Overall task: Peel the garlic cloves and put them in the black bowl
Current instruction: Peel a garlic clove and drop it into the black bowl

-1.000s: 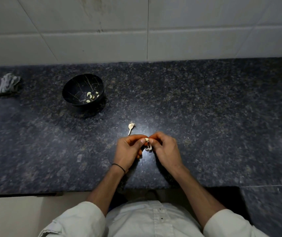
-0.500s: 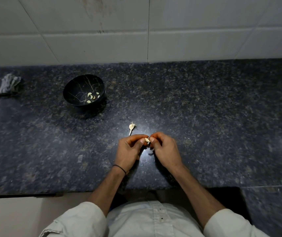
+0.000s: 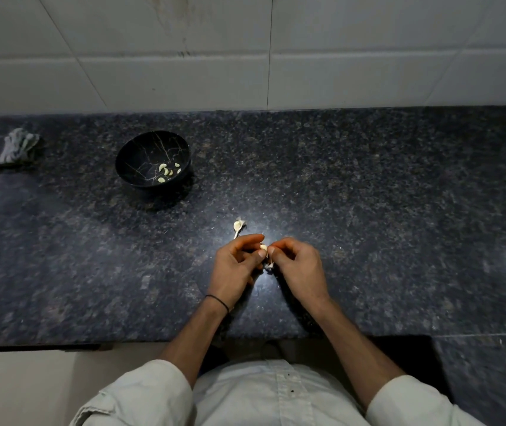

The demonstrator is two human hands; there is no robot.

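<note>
A small pale garlic clove [image 3: 263, 247] is pinched between the fingertips of my left hand [image 3: 235, 265] and my right hand [image 3: 299, 269], low over the dark granite counter [image 3: 368, 210]. A strip of skin [image 3: 269, 265] hangs below the clove between the hands. Just beyond my left fingers lies a garlic piece with papery skin and a stalk [image 3: 238, 226]. The black bowl [image 3: 128, 161] stands at the far left of centre and holds several peeled cloves [image 3: 165, 173].
A crumpled cloth [image 3: 10, 146] lies at the counter's far left by the white tiled wall [image 3: 245, 56]. The counter's front edge runs just in front of my body.
The hands stay together at the same spot. My fingers have shifted slightly on the clove, and the loose skin now hangs lower between the hands.
</note>
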